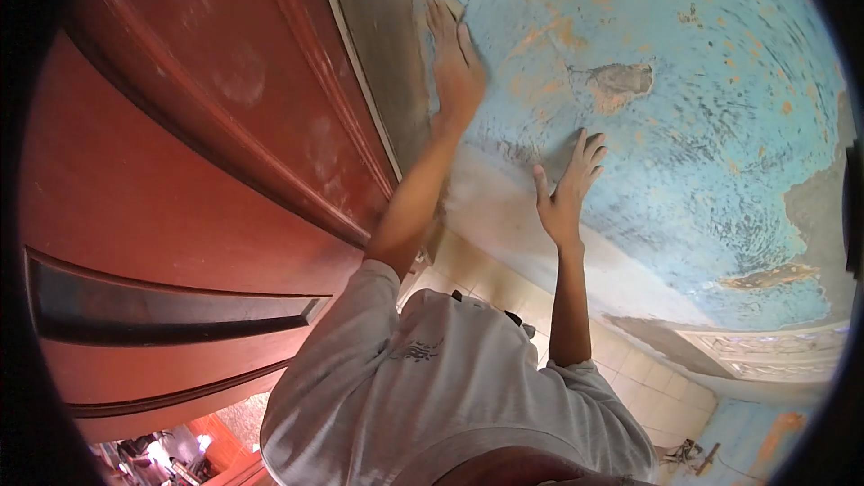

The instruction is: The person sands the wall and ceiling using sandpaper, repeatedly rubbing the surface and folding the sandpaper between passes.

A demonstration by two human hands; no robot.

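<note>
My left hand (459, 67) is raised against the blue wall (675, 135), near its left edge. Its fingers press a small beige piece (454, 7), like folded sandpaper, to the surface. Most of that piece is hidden under the fingers. Lower and to the right, my right hand (569, 193) has its fingers spread at the wall and holds nothing. Around both hands the paint is scuffed, with dark scratch marks and orange patches. A grey chipped hollow (623, 79) lies above and right of my right hand.
A red-brown panelled door (207, 153) stands close on my left, beside a grey wall strip (373, 36). Below are pale floor tiles (621, 369). A white patterned moulding (774, 351) is at the lower right, and cluttered items (162, 459) show at lower left.
</note>
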